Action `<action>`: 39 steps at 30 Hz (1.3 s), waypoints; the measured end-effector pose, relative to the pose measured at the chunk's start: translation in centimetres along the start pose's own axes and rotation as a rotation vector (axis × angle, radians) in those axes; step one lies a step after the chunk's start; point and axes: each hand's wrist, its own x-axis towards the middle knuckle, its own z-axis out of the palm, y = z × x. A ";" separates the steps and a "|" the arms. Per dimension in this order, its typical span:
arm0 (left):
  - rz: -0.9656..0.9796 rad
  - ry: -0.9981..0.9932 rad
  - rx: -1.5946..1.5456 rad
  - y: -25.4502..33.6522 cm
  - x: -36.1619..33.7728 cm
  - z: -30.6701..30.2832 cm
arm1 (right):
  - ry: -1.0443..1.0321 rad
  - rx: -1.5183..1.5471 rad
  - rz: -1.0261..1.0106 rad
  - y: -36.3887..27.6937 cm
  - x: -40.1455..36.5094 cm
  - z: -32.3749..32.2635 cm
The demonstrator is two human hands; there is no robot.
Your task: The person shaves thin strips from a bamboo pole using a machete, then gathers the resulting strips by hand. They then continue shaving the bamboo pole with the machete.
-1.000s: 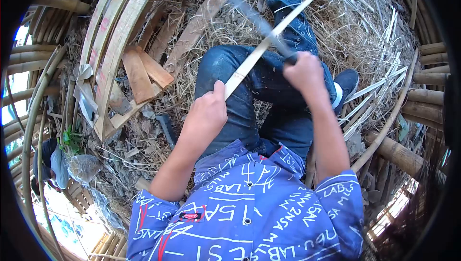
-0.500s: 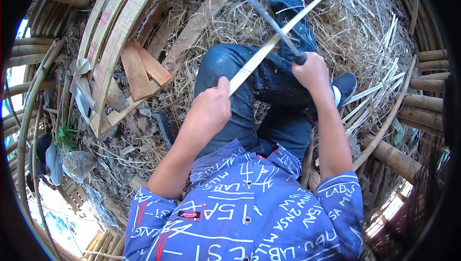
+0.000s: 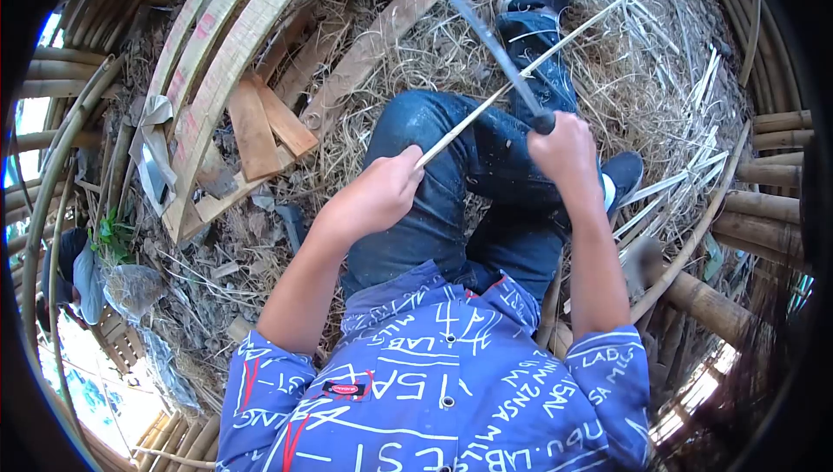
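In the head view, the left hand is pinching the near end of a thin bamboo strip, which is slanting over the knees toward the far edge of the floor. The right hand is clenching a knife whose blade is crossing the strip. The paring is seemingly sitting about midway, with the strip's far half not yet done.

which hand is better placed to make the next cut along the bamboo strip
Right, probably. The right hand grips the knife, whose blade crosses the bamboo strip. The left hand grips the strip's near end and looks busy steadying it.
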 end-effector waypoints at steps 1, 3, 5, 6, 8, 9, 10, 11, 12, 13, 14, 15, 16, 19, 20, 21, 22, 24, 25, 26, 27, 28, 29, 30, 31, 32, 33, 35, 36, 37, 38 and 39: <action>-0.023 -0.028 -0.039 -0.1 0.2 -0.2 | -0.009 0.037 -0.033 -0.7 -1.1 0.1; 0.039 0.024 -0.044 -0.8 0.6 0.4 | -0.078 0.052 -0.111 -2.6 -3.2 0.4; 0.059 0.049 -0.083 -1.1 0.0 0.6 | -0.153 -0.006 -0.190 -3.2 -3.9 1.1; 0.048 0.045 -0.087 -0.8 -0.1 0.5 | -0.165 -0.005 -0.190 -2.9 -3.4 1.4; -0.003 0.018 0.008 -0.2 -0.4 0.2 | -0.097 0.021 0.018 -1.4 -1.5 1.5; 0.014 0.034 0.008 -0.3 -0.3 0.4 | -0.096 0.053 0.005 0.0 -0.5 1.4; 0.022 0.049 0.017 -0.4 -0.1 0.2 | -0.037 0.011 0.034 0.1 -0.4 0.5; 0.024 0.039 0.030 -0.5 0.1 0.2 | -0.023 -0.013 0.026 0.2 -0.4 0.1; 0.027 0.021 0.038 -0.4 0.1 0.4 | -0.011 -0.041 0.025 0.2 -0.5 -0.4; 0.052 0.030 0.025 -0.2 0.1 0.3 | -0.014 -0.009 0.033 -0.2 -0.9 -0.6; 0.065 0.029 0.024 0.0 0.3 0.2 | -0.017 0.021 0.041 -0.8 -1.6 -0.6; 0.052 0.032 0.009 0.2 0.2 0.4 | -0.044 0.041 -0.012 -1.3 -2.5 -0.2; 0.031 0.034 -0.009 0.0 0.0 0.7 | -0.079 0.063 -0.064 -1.7 -3.2 0.2; 0.038 0.049 0.013 -0.3 0.0 0.8 | -0.083 0.024 -0.112 -1.1 -3.3 1.8; 0.018 0.035 0.043 -0.1 0.2 0.7 | -0.069 0.034 -0.121 -0.5 -2.4 2.3; 0.046 0.044 0.048 -0.3 0.8 0.7 | -0.090 0.028 -0.096 -0.5 -1.7 2.3; 0.054 0.049 0.052 -0.5 0.9 0.6 | -0.080 0.028 -0.097 -0.6 -1.3 2.1; 0.093 -0.004 0.031 -0.9 1.2 -0.1 | -0.066 0.001 -0.045 -0.5 -0.5 1.8; 0.131 0.010 0.000 -1.2 0.8 0.0 | -0.006 -0.027 0.000 0.5 0.3 1.7; 0.137 0.013 0.006 -1.1 0.7 0.3 | -0.068 0.055 0.087 1.8 1.2 0.9; 0.108 0.023 0.064 -0.7 0.7 0.4 | -0.049 0.026 0.057 2.1 1.3 0.4; 0.074 0.029 0.118 -0.6 0.6 0.5 | -0.037 -0.005 0.029 2.2 1.2 0.3; 0.081 0.004 0.103 -1.1 0.6 0.4 | -0.030 -0.005 0.022 2.1 1.0 0.2; 0.088 0.011 0.104 -1.0 0.5 0.2 | -0.033 0.015 0.015 0.9 0.2 -0.5; 0.070 0.011 0.053 -0.8 0.2 0.2 | -0.036 0.035 0.014 -0.2 -0.8 -0.7; 0.048 0.011 -0.004 -0.7 0.1 0.3 | 0.017 0.117 -0.061 -0.7 -1.5 0.5; 0.051 0.012 0.018 -0.9 0.2 0.5 | -0.033 0.090 -0.095 -2.5 -2.6 0.4; 0.058 -0.020 -0.029 -1.3 0.0 0.2 | -0.093 0.076 -0.119 -3.4 -3.2 0.8; 0.071 -0.047 -0.075 -1.6 -0.2 0.0 | -0.093 0.028 -0.127 -2.5 -2.4 1.7; 0.090 -0.044 -0.065 -2.2 -0.1 0.1 | -0.087 -0.021 -0.138 -1.9 -1.5 1.8; 0.091 -0.044 -0.060 -2.4 0.1 0.1 | -0.077 -0.051 -0.068 -1.0 -0.6 1.2; 0.084 -0.059 -0.100 -2.6 0.2 0.1 | -0.082 -0.017 -0.037 0.7 0.7 0.7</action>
